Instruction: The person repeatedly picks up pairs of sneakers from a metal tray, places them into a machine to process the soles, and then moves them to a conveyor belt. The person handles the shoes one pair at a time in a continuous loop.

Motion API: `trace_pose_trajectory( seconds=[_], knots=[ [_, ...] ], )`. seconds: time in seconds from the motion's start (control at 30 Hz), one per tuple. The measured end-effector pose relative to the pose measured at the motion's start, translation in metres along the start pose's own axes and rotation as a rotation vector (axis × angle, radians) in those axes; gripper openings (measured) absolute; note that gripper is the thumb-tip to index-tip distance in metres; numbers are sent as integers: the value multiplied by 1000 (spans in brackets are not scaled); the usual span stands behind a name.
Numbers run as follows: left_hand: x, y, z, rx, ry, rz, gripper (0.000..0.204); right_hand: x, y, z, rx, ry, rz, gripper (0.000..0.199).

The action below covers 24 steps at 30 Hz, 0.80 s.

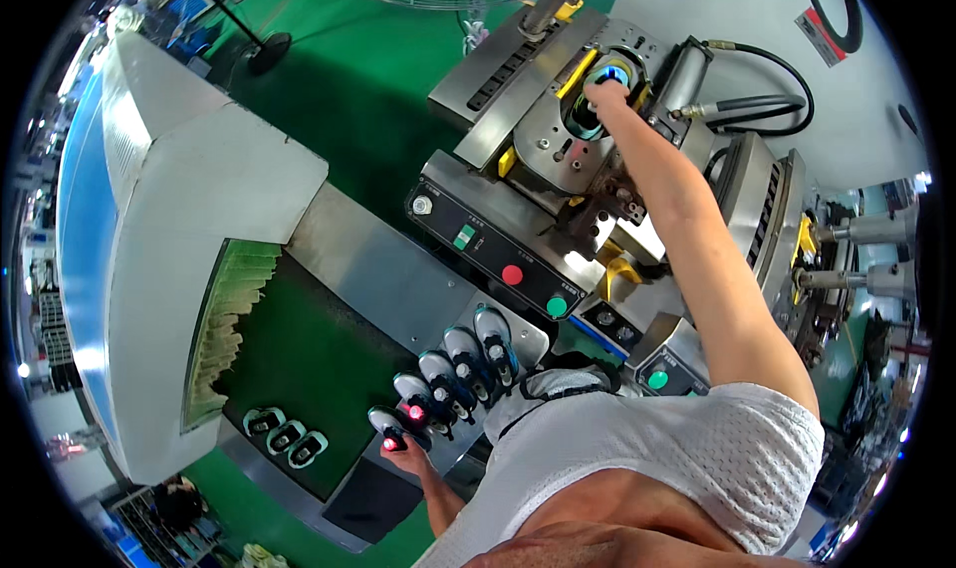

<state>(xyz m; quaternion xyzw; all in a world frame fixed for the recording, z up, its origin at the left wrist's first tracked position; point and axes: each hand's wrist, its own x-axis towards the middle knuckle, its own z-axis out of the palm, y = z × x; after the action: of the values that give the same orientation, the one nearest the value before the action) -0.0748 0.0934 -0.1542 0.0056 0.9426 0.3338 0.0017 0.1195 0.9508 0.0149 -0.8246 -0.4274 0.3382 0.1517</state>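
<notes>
My right arm stretches up to the press, and my right hand [607, 95] is closed at a dark shoe [584, 120] with a pale rim, seated in the machine's oval cradle [543, 145]. The hand partly covers that shoe. Low in the view, my left hand [408, 457] grips the end of a grey and black shoe [383, 421], where a small red light glows. That shoe is the nearest in a slanting row on the metal ledge. Several like it stand beside it, among them a grey shoe [493, 337] at the row's far end.
A control panel [488, 254] with green and red buttons crosses in front of the press. Left of it, a green conveyor belt [299, 339] carries three small dark pieces [286, 436] with pale rims out from a white hooded housing [214, 170]. Black hoses [777, 105] loop at right.
</notes>
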Motion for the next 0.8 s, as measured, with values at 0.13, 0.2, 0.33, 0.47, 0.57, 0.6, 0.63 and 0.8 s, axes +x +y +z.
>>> trace_pose_trajectory(
  seconds=[0.13, 0.2, 0.33, 0.47, 0.57, 0.6, 0.63, 0.8],
  knots=[
    [-11, 12, 7, -73, 16, -67, 60, 10, 15, 27, -124, 172, -77, 85],
    [-16, -27, -11, -106, 20, -134, 63, -35, 9, 21, -244, 126, -61, 81],
    [-4, -47, 7, -352, -112, -124, 61, 88, 16, 9, -379, -35, -179, 78],
    [-1, -37, 18, -299, -117, -95, 62, 85, 19, -12, 492, -339, -81, 81],
    [-13, -38, 12, -272, -45, -22, 60, -43, 22, -14, 125, 46, -648, 68],
    [-21, -32, 3, -272, -46, -85, 60, -187, 37, -21, 285, 102, -958, 69],
    [-19, -22, 5, -292, -85, -114, 59, -231, 62, -33, 315, 115, -1164, 71],
    [-12, -31, 6, -395, -179, 18, 71, -381, 245, 8, -156, -40, -1368, 84]
  ],
)
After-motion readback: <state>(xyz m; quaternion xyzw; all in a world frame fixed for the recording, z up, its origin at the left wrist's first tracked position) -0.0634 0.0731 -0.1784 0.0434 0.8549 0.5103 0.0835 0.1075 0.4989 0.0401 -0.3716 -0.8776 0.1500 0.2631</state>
